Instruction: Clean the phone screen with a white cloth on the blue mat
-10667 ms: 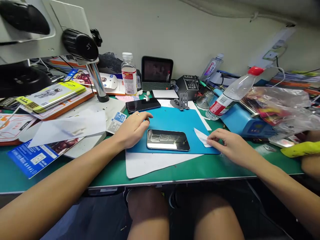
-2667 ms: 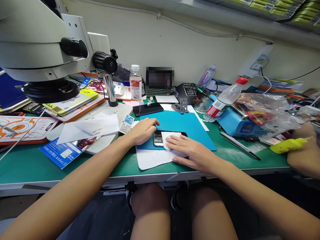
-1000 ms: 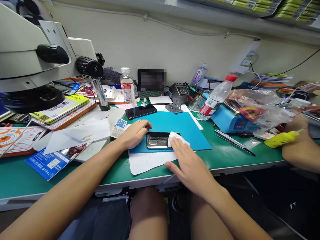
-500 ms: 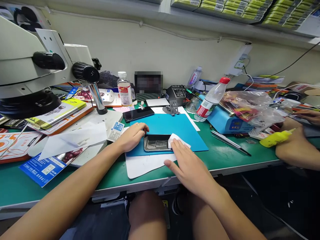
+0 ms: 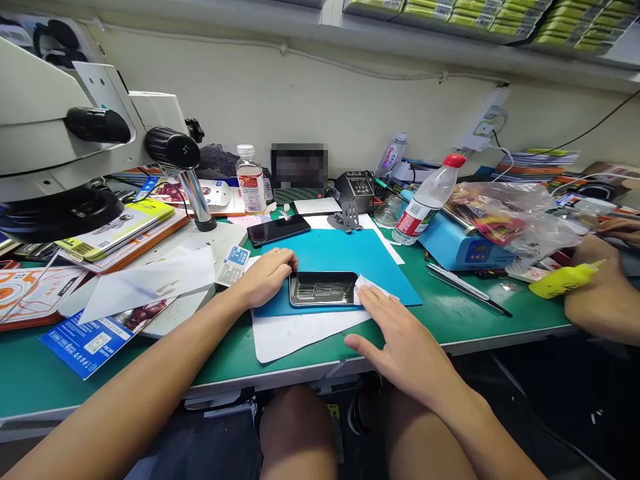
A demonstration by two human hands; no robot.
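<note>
A phone (image 5: 323, 289) lies on the blue mat (image 5: 345, 249), its dark face up and streaked with reflections. My left hand (image 5: 270, 277) has its fingers curled against the phone's left end, holding it there. Under the fingertips of my right hand (image 5: 395, 323) is a folded white wipe (image 5: 370, 287), pressed at the phone's right end; the thumb is spread away from the fingers. Behind my left hand a second dark phone (image 5: 279, 230) rests at the mat's upper left corner. White paper (image 5: 300, 335) sticks out from beneath the mat towards me.
A microscope (image 5: 60, 153) overhangs the left side, with boxes (image 5: 120, 227) below it. Bottles (image 5: 425, 200) and a blue device (image 5: 450, 243) stand at the back. Tweezers (image 5: 467, 287) lie at right, near another person's arm (image 5: 600, 293) and a yellow squeeze bottle (image 5: 565, 279).
My right hand has slid to the right with the wipe, uncovering the phone's right part. My left hand has stayed at the phone's left end.
</note>
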